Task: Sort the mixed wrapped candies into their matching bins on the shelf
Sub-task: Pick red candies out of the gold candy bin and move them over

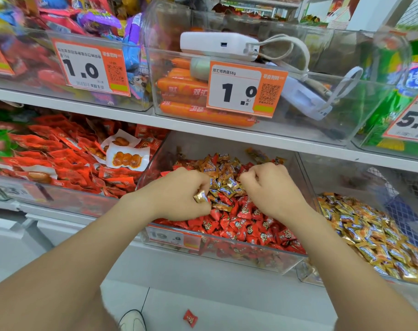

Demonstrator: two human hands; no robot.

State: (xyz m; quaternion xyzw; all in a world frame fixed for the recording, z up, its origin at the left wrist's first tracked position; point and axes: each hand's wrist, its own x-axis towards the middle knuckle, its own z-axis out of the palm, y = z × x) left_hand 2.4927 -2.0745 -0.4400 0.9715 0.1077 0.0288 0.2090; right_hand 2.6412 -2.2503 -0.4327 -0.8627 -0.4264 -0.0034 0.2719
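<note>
Directly ahead, I reach into the clear middle bin (263, 256), where crinkly gold candies (223, 173) lie heaped on glossy red candies (246, 218). My left hand (179, 194) pinches one gold piece (201, 196); my right hand (272, 187) curls into the heap, and I cannot tell whether it holds any. Their matching gold bin (308, 273) sits just right, nearer my right hand

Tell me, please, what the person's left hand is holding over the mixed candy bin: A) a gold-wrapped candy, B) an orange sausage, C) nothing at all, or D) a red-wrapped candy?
A: the left hand pinches a gold-wrapped candy between thumb and fingers, just above the red candies.
</note>
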